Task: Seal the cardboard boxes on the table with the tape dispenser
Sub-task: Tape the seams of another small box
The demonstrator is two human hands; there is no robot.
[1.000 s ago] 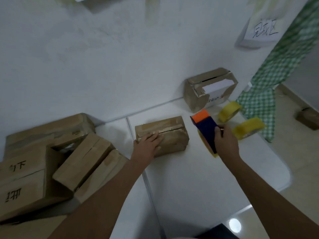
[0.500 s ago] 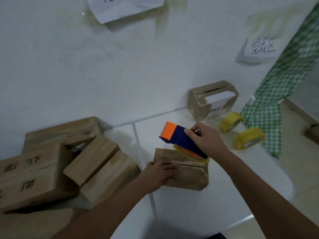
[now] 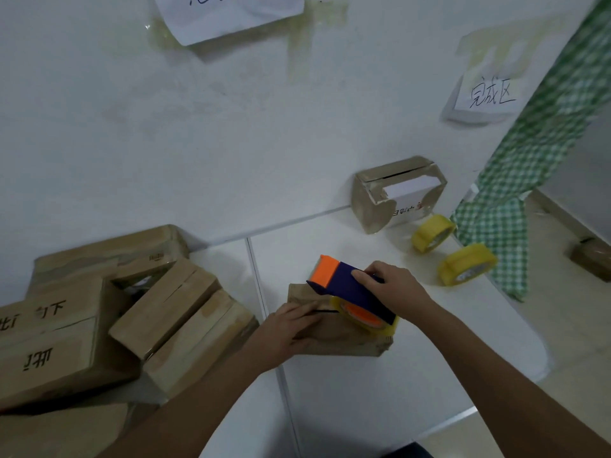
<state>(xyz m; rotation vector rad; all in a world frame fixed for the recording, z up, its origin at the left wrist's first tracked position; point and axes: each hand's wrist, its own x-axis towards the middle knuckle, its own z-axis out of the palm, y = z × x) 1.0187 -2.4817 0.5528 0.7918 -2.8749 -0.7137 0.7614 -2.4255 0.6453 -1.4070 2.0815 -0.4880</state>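
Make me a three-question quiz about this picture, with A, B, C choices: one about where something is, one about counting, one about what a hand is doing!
1. Where is the blue and orange tape dispenser?
A. On the small brown cardboard box
B. On the floor
C. On the wall

2. How many loose yellow tape rolls lie on the white table?
A. One
B. Two
C. Four

3. What is the left hand doing?
A. Waving
B. Holding scissors
C. Resting on the box

Answers: 1 A, the right hand holds it on the box top. 2 B, two lie near the checked cloth. 3 C, its fingers lie by the seam.
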